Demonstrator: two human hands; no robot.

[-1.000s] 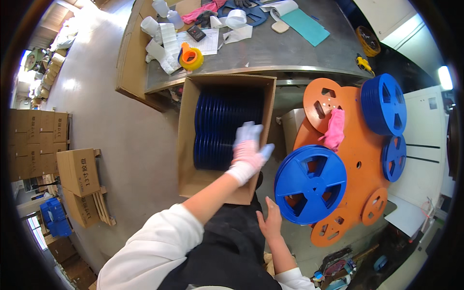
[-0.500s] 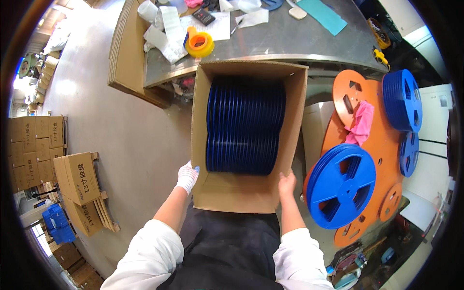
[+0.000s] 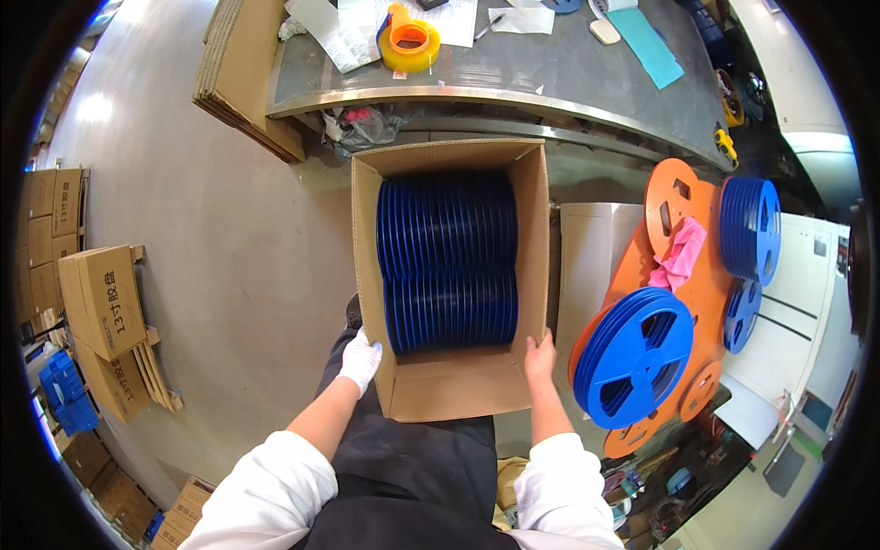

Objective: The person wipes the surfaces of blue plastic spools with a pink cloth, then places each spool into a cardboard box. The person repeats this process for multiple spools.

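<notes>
An open cardboard box (image 3: 463,387) is held in front of my body, between both hands. Inside it several dark blue plastic reels (image 3: 447,261) stand on edge, packed side by side in two rows, with bare cardboard at the near end. My left hand (image 3: 360,360), in a white glove, grips the box's left wall near its lower corner. On the opposite wall, my bare right hand (image 3: 541,356) is closed with the thumb at the rim. The fingers under or behind the cardboard are partly hidden.
Ahead stands a metal-topped table (image 3: 513,78) with a tape dispenser (image 3: 408,41) and papers. Flattened cardboard (image 3: 240,73) leans at its left end. At right, an orange rack (image 3: 710,275) carries blue reels (image 3: 637,357) and a pink cloth (image 3: 678,255). Stacked cartons (image 3: 105,302) stand far left.
The box, still in both hands, has come away from the table's edge, leaving a gap of floor between them. My view has shifted back, and a leg now shows left of the box.
</notes>
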